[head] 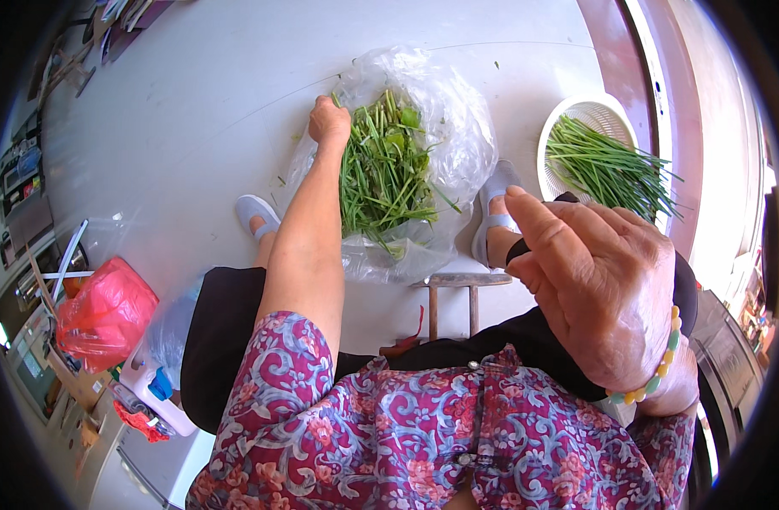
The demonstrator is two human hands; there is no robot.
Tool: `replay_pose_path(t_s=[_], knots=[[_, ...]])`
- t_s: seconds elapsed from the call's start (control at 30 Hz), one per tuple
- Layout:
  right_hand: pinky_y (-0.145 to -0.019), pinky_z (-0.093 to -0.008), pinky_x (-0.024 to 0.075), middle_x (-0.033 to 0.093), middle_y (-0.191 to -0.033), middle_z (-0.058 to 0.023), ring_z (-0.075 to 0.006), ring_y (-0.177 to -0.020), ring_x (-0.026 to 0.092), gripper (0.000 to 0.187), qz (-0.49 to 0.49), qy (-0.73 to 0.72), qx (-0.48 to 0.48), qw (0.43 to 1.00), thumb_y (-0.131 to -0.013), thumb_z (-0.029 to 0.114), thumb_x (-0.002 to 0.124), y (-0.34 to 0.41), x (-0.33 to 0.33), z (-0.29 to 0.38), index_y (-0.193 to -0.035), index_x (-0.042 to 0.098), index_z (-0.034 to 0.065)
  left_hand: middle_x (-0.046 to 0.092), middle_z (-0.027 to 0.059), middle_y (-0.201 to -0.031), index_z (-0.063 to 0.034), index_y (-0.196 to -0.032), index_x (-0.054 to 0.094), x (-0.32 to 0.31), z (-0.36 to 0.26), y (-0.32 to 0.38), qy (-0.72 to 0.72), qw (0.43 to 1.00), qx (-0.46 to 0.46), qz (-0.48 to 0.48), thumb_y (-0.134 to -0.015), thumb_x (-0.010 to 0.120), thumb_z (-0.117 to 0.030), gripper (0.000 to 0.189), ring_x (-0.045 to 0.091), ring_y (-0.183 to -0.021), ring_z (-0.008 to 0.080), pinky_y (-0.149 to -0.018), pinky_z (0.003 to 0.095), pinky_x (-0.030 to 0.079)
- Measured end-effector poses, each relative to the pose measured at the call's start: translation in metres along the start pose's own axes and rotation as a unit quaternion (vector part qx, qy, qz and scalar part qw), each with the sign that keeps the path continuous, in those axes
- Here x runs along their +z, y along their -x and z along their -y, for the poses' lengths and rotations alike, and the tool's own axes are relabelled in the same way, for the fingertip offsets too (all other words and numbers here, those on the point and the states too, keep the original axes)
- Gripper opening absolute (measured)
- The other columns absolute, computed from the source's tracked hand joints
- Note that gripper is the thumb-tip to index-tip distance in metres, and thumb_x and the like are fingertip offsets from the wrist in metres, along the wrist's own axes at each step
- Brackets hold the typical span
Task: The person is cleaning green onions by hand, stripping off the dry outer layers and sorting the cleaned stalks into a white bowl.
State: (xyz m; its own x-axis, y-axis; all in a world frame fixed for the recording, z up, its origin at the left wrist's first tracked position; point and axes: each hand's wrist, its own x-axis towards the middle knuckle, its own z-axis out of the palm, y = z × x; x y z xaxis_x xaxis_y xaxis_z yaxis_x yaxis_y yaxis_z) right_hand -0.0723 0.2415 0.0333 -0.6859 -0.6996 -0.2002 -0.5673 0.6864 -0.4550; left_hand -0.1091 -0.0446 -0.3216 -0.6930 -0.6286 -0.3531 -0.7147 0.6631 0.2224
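A clear plastic bag (456,115) lies spread on the floor between my feet, with a heap of cut green stems and leaves (386,169) on it. My left hand (330,119) is closed at the bag's far left rim, beside the greens; its fingertips are hidden. Raised close to the camera, my right hand (593,274) has bent fingers and its back turned up. Its palm is out of sight, and no held thing shows. Beyond it stands a white plastic colander (603,105) with long green chive-like stalks (603,159) sticking out over its rim.
Just in front of my seat is a small wooden stool (469,279). A red plastic bag (106,312) and a pale plastic jug (154,389) are at my left. Grey shoes (257,213) flank the bag. A door track (657,95) runs along the right.
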Motion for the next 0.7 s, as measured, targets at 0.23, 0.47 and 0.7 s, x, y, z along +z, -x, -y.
replay_pose_path(t_s=[0.23,0.47,0.7], knots=[[-0.058,-0.0357,0.0479,0.060,-0.073,-0.0124,-0.0275,-0.064,0.061,0.035,-0.040,0.036,0.027,0.998,-0.072,0.016,0.066,-0.003,-0.004,0.001,-0.102,0.056,0.0013,0.064,0.0124,-0.088,-0.0057,-0.095,0.058,0.006,0.021,-0.013,0.110,0.994,0.016,-0.022,-0.065,0.064,-0.017,0.033,0.062,-0.079,0.0231,-0.071,0.0328,0.048],[-0.055,-0.0365,0.0447,0.061,-0.075,-0.0122,-0.0296,-0.064,0.059,0.028,-0.094,0.086,0.043,0.991,-0.076,0.020,0.062,-0.002,0.001,0.000,-0.099,0.058,0.0046,0.058,0.0023,-0.073,0.0013,-0.088,0.059,-0.077,0.035,0.063,0.406,0.900,0.129,0.087,-0.073,0.060,0.002,0.015,0.055,-0.065,0.0082,-0.062,0.0200,0.046],[-0.057,-0.0376,0.0470,0.062,-0.068,-0.0125,-0.0288,-0.066,0.061,0.023,-0.194,0.110,-0.007,0.975,-0.077,0.022,0.061,-0.014,0.007,0.001,-0.096,0.062,0.0084,0.058,0.0040,-0.085,0.0023,-0.087,0.058,-0.168,0.030,0.170,0.321,0.860,0.396,0.001,-0.077,0.057,0.010,0.013,0.059,-0.077,0.0113,-0.069,0.0215,0.048]])
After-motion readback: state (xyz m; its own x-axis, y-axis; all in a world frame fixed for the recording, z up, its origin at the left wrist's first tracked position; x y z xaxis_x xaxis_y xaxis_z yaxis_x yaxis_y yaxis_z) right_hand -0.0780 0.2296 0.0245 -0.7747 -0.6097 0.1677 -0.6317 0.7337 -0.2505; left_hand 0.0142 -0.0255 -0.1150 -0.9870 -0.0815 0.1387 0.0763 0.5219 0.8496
